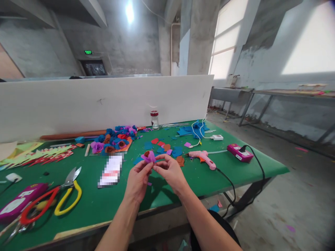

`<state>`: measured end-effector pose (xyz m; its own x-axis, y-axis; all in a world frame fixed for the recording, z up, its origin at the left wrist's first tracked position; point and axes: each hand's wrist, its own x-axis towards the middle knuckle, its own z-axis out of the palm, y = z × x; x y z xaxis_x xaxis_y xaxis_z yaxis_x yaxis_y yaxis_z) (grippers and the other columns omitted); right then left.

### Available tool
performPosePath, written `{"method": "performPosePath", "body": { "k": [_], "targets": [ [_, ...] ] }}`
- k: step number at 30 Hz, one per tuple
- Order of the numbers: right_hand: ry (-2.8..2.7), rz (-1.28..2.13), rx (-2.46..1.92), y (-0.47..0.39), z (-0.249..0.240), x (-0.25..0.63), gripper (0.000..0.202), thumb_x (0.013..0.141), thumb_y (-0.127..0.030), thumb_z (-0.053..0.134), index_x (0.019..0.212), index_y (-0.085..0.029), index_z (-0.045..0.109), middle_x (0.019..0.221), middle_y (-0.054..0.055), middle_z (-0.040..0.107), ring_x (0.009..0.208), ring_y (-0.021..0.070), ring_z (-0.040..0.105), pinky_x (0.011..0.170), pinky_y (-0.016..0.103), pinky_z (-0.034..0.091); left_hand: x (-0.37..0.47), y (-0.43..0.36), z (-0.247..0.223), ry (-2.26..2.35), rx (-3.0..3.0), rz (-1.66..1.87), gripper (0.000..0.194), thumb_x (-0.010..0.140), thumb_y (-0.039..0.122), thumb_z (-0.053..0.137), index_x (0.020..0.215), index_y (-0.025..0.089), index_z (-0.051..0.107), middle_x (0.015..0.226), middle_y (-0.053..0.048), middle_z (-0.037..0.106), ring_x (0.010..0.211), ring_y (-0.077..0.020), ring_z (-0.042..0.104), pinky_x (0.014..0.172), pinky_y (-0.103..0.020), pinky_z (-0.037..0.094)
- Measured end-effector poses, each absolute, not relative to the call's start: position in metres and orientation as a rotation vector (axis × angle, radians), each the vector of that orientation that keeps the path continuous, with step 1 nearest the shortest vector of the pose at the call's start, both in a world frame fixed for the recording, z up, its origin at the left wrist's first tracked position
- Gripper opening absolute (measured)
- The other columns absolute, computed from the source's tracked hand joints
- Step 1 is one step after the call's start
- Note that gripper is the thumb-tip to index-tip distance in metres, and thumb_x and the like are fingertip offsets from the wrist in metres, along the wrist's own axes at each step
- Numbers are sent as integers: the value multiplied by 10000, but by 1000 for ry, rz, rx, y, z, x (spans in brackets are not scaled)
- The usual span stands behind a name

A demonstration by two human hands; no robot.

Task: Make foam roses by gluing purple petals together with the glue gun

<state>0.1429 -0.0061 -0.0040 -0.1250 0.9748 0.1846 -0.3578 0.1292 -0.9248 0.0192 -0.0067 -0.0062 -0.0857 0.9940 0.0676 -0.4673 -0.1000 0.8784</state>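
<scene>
Between my two hands, just above the green table [206, 184], is a small paper flower [149, 156] with purple outer petals and a brown centre. My left hand [138, 177] pinches it from below with thumb and fingers. The fingertips of my right hand [169, 170] close on its right side, near the left fingertips. Loose cut petals in blue, red, brown and purple lie just beyond, among them a blue petal [177, 151] and some brown petals [180, 160]. A pink glue gun [202, 155] rests right of my right hand.
Finished paper flowers [115, 139] are heaped at the back left. Scissors [70, 190] with red and yellow handles lie at left, beside a magenta box [23, 200]. Another magenta box [239, 153] with a plugged-in cord sits right. A jar [155, 121] stands before the white partition [104, 104].
</scene>
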Motion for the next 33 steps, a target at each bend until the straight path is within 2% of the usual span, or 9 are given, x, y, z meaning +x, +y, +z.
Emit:
{"method": "performPosePath", "body": {
  "k": [4,8,17,22,29,33],
  "targets": [
    [-1103,1253,-788,-6,-4,139,243,653,-283,742,854,-165,674,753,9,691,673,134,605,662,257,458,20,-6,-4,854,842,1572,282,544,240,869,785,142,759,803,-32,720,735,-112,604,696,-209,461],
    [-1088,1195,-804,-5,-7,135,264,683,-294,718,909,-159,724,846,37,705,696,140,592,665,266,459,19,-5,-4,878,881,1597,280,545,251,869,784,148,764,793,-34,734,722,-110,605,697,-203,462],
    [-972,1238,-743,-6,-9,129,219,658,-268,737,853,-169,734,823,32,728,744,154,627,723,274,480,16,-6,-6,885,1010,1584,292,603,224,836,871,162,735,866,-45,733,846,-146,637,768,-219,471],
    [-1002,1216,-760,-5,-12,127,215,679,-271,717,868,-171,735,836,41,735,744,164,637,717,283,488,16,-7,-5,875,1013,1610,238,595,203,838,782,167,694,773,-6,703,747,-114,623,705,-204,462],
    [-1260,853,-835,-10,-16,125,237,798,-206,560,941,-199,750,947,68,713,875,196,651,770,306,500,15,-6,-7,949,1014,1646,269,587,242,839,781,159,673,723,5,682,656,-97,577,628,-199,438],
    [-1360,768,-811,-13,-13,127,312,817,-163,509,1034,-208,728,983,67,687,901,181,640,770,283,497,14,-8,-4,1050,1124,1715,261,632,275,807,816,159,662,766,-18,697,690,-121,596,660,-225,450]
  ]
}}
